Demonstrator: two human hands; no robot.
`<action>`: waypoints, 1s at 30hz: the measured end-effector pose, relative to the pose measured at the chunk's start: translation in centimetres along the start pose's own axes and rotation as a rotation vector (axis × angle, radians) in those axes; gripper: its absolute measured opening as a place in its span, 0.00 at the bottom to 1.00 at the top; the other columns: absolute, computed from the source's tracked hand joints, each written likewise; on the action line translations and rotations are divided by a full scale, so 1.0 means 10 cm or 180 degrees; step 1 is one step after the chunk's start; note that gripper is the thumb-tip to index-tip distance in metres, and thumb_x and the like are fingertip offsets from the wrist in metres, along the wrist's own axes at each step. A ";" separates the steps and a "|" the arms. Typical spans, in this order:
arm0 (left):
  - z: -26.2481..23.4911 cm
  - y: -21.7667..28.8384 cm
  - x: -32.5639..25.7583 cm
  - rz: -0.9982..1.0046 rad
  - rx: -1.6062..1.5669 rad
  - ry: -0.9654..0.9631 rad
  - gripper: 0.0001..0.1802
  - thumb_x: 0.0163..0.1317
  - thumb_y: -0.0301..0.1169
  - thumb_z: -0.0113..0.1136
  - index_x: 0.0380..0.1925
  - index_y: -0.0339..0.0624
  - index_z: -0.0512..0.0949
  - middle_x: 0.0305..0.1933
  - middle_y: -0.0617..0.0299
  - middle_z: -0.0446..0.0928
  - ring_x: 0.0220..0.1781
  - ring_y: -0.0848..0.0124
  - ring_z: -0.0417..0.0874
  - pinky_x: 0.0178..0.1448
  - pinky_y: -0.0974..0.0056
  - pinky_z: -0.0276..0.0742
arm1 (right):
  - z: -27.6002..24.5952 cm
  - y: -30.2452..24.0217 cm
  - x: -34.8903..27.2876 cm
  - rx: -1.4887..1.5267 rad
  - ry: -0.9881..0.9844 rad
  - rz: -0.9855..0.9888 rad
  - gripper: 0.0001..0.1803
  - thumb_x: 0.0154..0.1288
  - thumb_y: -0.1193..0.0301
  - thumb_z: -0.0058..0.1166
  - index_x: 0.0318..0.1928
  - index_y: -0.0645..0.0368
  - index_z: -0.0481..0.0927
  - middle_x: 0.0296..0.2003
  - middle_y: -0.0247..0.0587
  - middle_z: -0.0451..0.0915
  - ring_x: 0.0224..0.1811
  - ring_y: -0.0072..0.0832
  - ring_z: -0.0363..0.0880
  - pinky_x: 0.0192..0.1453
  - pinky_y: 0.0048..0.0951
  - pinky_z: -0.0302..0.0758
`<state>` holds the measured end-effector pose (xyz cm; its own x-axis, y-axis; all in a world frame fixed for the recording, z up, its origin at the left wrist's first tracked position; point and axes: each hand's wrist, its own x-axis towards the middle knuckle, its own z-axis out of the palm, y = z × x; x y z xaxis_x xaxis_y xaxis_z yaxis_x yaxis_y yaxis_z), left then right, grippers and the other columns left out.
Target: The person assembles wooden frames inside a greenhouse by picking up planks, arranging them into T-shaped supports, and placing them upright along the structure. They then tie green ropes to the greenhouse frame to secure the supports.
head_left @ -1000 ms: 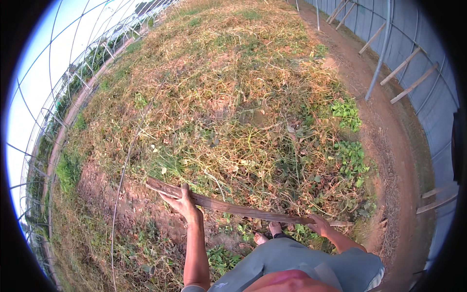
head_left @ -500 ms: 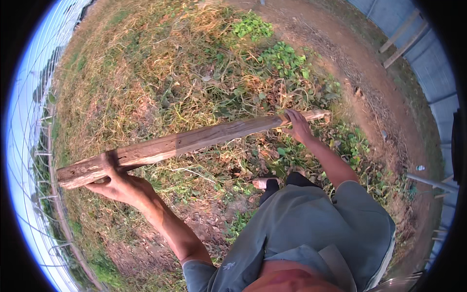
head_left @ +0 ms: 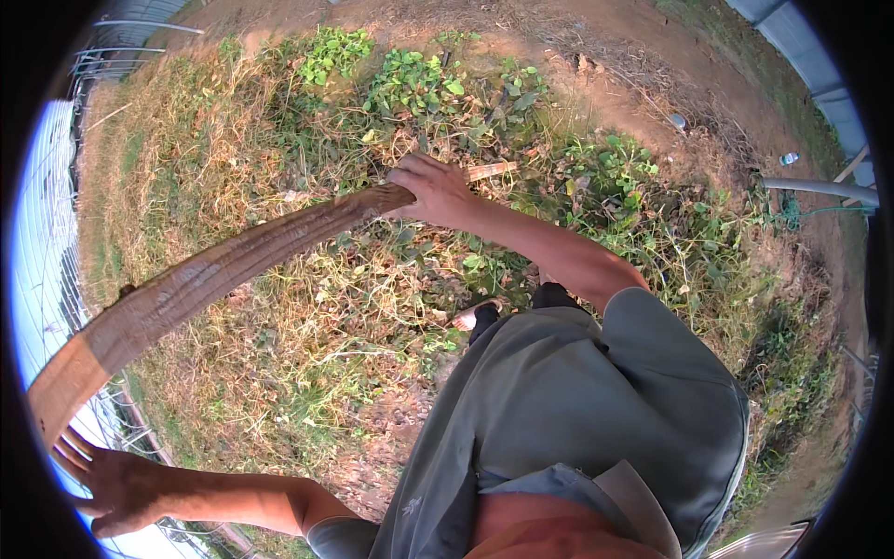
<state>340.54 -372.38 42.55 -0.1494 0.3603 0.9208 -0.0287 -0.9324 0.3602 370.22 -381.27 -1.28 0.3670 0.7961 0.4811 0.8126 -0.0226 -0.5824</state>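
Note:
A long, weathered wooden beam (head_left: 233, 247) is held up above the ground, slanting from the far left rim toward the middle. My right hand (head_left: 433, 191) is closed around it close to its narrow far end, a short pale tip showing past the fingers. At the wide near end, by the left rim, my left hand (head_left: 121, 489) has its fingers stretched and spread against or just beside the wood. Whether those fingertips bear on the beam cannot be made out. A darker and a paler stretch of wood meet near that end.
Dry vines and weeds (head_left: 307, 326) cover the ground, with green leafy plants (head_left: 410, 82) beyond the beam. A bare dirt strip (head_left: 615, 79) curves along the far side. At right a grey pipe (head_left: 819, 190) juts in; a bare foot (head_left: 473, 317) shows below me.
The beam has swung, its near end going down and left toward the rim. My right hand has moved left with it; my left hand has shifted down-left and its fingers have spread.

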 end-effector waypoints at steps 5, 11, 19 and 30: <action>1.02 -0.22 -1.30 -0.0840 0.0038 -0.1578 0.35 0.76 0.49 0.41 0.72 0.36 0.55 0.67 0.32 0.67 0.68 0.42 0.72 0.71 0.36 0.67 | -1.30 0.53 0.43 0.0772 0.0665 0.0298 0.30 0.49 0.47 0.73 0.43 0.55 0.80 0.35 0.34 0.81 0.35 0.29 0.82 0.40 0.35 0.81; 1.88 -0.54 -3.16 -0.2333 0.0001 -0.3141 0.30 0.71 0.33 0.57 0.70 0.37 0.63 0.66 0.46 0.71 0.65 0.57 0.77 0.65 0.54 0.78 | -2.38 1.38 0.33 0.1814 0.1533 0.1172 0.33 0.50 0.51 0.76 0.50 0.60 0.80 0.41 0.45 0.87 0.42 0.29 0.86 0.48 0.35 0.81; 2.82 -0.94 -5.06 -0.1905 -0.0232 -0.4450 0.53 0.52 0.39 0.78 0.73 0.38 0.56 0.68 0.42 0.69 0.70 0.53 0.71 0.70 0.54 0.70 | -2.69 2.00 0.13 0.1937 0.2460 0.1615 0.27 0.54 0.59 0.75 0.47 0.62 0.80 0.36 0.41 0.87 0.37 0.23 0.84 0.43 0.31 0.81; 3.59 -1.24 -6.40 -0.1914 0.0522 -0.4968 0.46 0.40 0.49 0.81 0.54 0.33 0.71 0.44 0.46 0.80 0.45 0.49 0.83 0.49 0.50 0.78 | -2.73 3.06 0.39 0.3048 0.2405 0.1759 0.22 0.62 0.68 0.70 0.50 0.64 0.75 0.44 0.43 0.84 0.42 0.26 0.83 0.46 0.30 0.83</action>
<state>385.93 -382.94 -15.50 0.9020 0.4138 -0.1233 0.3979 -0.6855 0.6097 408.90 -395.37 0.64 0.9535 0.2856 0.0959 -0.0438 0.4463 -0.8938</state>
